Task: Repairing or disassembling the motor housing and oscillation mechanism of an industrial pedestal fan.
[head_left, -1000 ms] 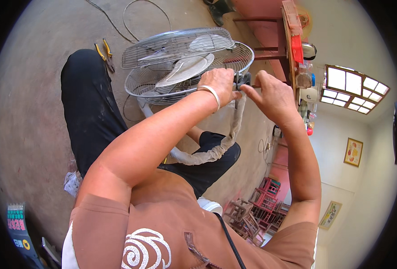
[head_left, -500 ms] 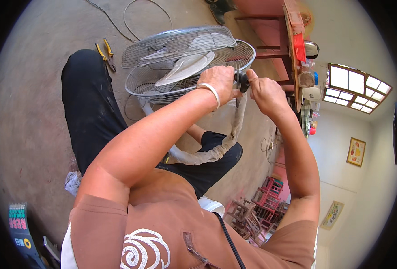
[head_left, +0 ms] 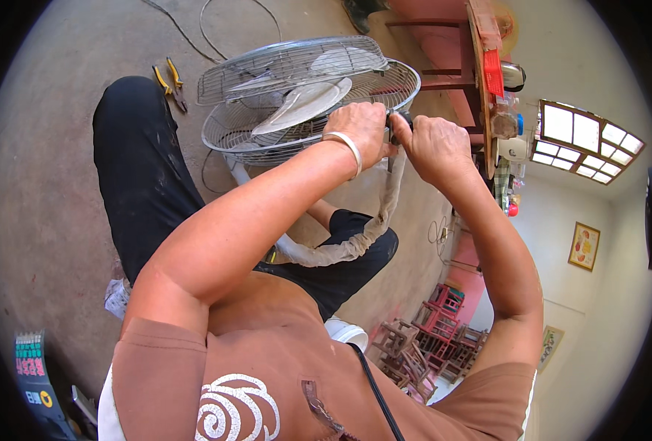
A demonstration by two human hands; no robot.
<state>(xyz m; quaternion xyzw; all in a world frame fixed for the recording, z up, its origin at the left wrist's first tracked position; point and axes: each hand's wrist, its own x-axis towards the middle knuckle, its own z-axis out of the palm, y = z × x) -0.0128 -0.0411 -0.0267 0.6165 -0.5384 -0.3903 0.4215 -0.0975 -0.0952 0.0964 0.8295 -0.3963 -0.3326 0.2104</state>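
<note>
A wire-caged electric fan [head_left: 304,110] sits on the floor in front of a seated person, between their bent knees, its two grilles parted and pale blades showing. A curved tube [head_left: 344,253] wrapped in cloudy plastic loops toward the lap and up to the fan's right rim. There the left hand [head_left: 359,132] is closed around the tube's upper end, while the right hand [head_left: 437,149] is curled tightly on a small dark part [head_left: 401,117] — mostly hidden, so its exact shape cannot be told.

The step in hand looks like turning or working that part against the tube. It seems to call for a steady left hold and a small, controlled twist from the right wrist.

Pliers [head_left: 171,87] with yellow handles lie beside the left knee [head_left: 131,103], within apparent reach. A loose cord [head_left: 182,33] trails beyond the fan. The concrete floor [head_left: 54,176] stretches widest on the left; on the right, room is tighter — a wooden table [head_left: 480,99] edges in past the right hand, and stacked stools [head_left: 440,316] stand near the right elbow's side.
</note>
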